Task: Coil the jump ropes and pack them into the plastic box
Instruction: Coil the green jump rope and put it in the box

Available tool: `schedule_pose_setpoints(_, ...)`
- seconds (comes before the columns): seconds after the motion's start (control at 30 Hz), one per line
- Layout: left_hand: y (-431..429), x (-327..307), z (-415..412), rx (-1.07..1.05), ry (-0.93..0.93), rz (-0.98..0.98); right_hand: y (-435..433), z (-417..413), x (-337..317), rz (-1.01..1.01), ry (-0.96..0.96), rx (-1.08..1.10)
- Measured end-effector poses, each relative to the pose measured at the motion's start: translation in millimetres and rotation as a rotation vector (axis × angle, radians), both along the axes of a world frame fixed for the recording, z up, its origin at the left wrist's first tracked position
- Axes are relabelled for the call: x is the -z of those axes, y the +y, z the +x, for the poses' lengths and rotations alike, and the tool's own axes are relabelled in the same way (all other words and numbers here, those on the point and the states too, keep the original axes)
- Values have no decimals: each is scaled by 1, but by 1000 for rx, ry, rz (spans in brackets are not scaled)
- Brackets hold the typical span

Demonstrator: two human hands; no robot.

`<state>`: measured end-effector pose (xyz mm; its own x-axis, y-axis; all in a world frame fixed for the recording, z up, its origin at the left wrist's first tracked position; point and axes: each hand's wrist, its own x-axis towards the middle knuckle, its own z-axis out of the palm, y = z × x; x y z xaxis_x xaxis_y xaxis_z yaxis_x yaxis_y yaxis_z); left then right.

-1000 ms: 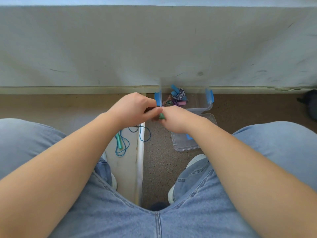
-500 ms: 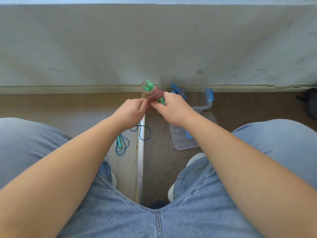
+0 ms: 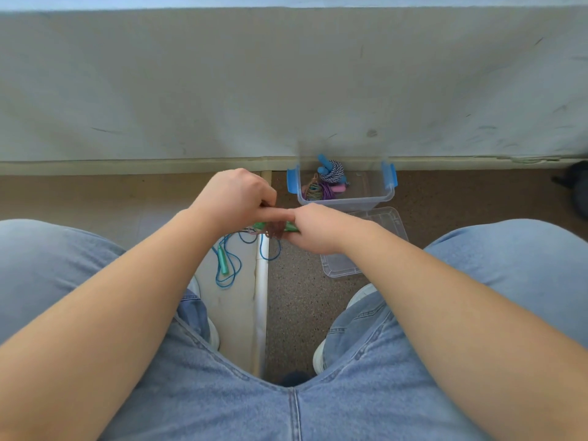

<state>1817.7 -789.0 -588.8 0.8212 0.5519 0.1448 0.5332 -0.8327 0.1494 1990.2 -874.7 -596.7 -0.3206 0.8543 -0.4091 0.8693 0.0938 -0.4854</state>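
Green-handled jump rope (image 3: 276,229) drops from raised to level between the hands. Right hand (image 3: 318,230) fingers clamp its handles, left hand (image 3: 235,198) fingers curl on the wrap. Looks near tie-off. Plastic box (image 3: 337,205) sits just beyond the fingertips; blue jump rope (image 3: 227,265) lies uncoiled below the left fingers.

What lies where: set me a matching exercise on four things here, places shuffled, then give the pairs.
1. striped rope
2. blue rope
3. brown rope
4. lid

A. flat on the floor in front of the plastic box
B. held between left hand and right hand
C. coiled inside the plastic box
D. loose on the floor

Pairs: 1-C, 2-D, 3-B, 4-A.
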Motion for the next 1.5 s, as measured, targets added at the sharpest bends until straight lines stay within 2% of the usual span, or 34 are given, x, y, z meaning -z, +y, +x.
schedule_pose_setpoints(0.13,-2,-3,3,-254,-173,-210,2,3,-2,23,117,98)
schedule_pose_setpoints(0.23,-5,-5,8,-486,-190,-341,2,1,-4,94,120,110)
schedule_pose_setpoints(0.3,-5,-8,8,-628,-177,-546,1,-1,-3,122,144,117)
schedule_pose_setpoints(0.4,-5,-8,9,-706,-124,-843,2,-2,-1,179,86,120)
schedule_pose_setpoints(0.6,-3,-8,10,-873,-375,-1276,3,-8,3,335,-101,145)
schedule_pose_setpoints(0.77,-9,1,14,-974,-514,-1194,3,-10,0,182,-60,205)
schedule_pose_setpoints(0.9,-16,4,20,-973,-595,-1162,1,-13,-5,222,266,333)
schedule_pose_setpoints(1.0,-19,0,25,-973,-655,-1221,4,-11,-4,292,325,458)
schedule_pose_setpoints(1.1,-18,-6,26,-960,-760,-1311,6,-6,-1,248,419,605)
schedule_pose_setpoints(1.23,-18,-8,25,-788,-819,-1386,11,3,0,231,514,753)
schedule_pose_setpoints(1.33,-20,-5,25,-776,-846,-1328,11,3,-1,261,511,778)
schedule_pose_setpoints(1.5,-20,-6,26,-809,-831,-1280,10,-1,6,431,378,699)
